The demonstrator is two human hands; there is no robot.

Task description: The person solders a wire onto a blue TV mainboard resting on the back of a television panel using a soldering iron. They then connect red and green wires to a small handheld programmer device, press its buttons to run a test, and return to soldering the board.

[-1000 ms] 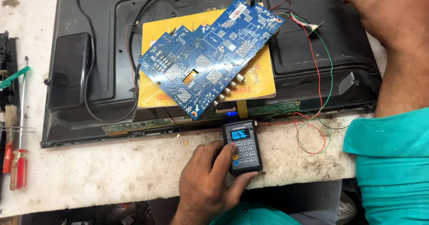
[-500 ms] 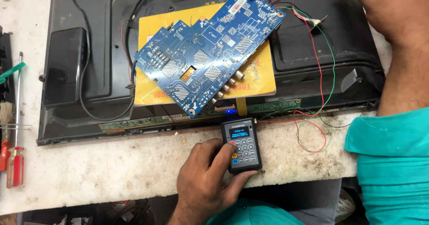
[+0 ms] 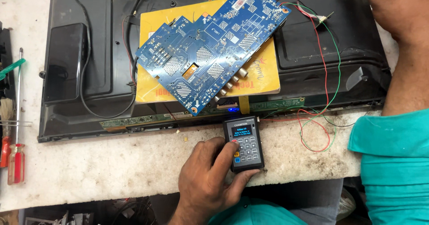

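We see the left hand (image 3: 210, 180) wrapped around a small dark handheld tester (image 3: 243, 143) with a lit blue screen and a grey keypad; the fingers curl under its lower edge and the thumb rests on a red key at the pad's left side. The tester lies on the pale, stained table (image 3: 111, 167), just in front of the lower edge of a black television back panel (image 3: 89, 50) that lies flat on the table. On that panel sits a yellow pad (image 3: 263, 77), and across the pad lies a blue circuit board (image 3: 210, 50), tilted, with a row of round sockets along its lower right edge. Red and green wires (image 3: 328, 73) run from the board's upper right corner down over the panel and loop onto the table beside the tester. The right hand (image 3: 393, 6) rests at the panel's upper right corner, partly cut off by the frame, so we cannot tell how far open it is or whether it holds anything. At the far left lie red-handled screwdrivers (image 3: 15, 162) and a brush (image 3: 6, 111)
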